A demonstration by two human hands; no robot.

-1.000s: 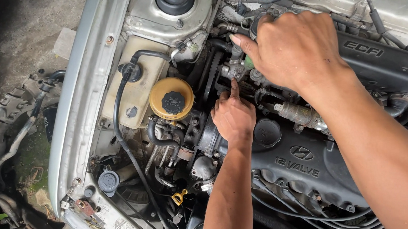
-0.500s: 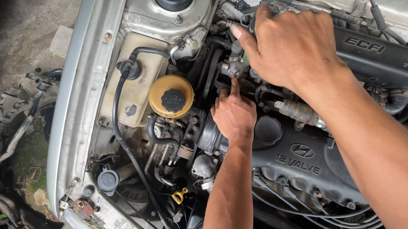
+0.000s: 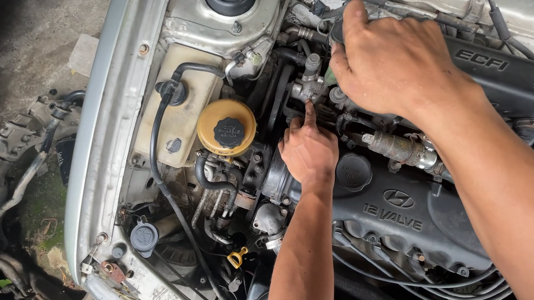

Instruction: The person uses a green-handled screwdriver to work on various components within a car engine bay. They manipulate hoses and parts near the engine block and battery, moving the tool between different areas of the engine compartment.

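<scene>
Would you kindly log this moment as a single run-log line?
left hand: forefinger on metal fitting | right hand: over hoses behind fitting | nearby: yellow reservoir cap, valve cover

The round yellow plastic reservoir cap (image 3: 226,128) sits left of the left hand (image 3: 308,152); the right hand (image 3: 391,62) lies above, beside the grey metal pipe fitting (image 3: 308,87).

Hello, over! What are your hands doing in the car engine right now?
Left hand fingertip on metal fitting. Right hand gripping beside it. Hoses and yellow reservoir cap crowd close.
</scene>
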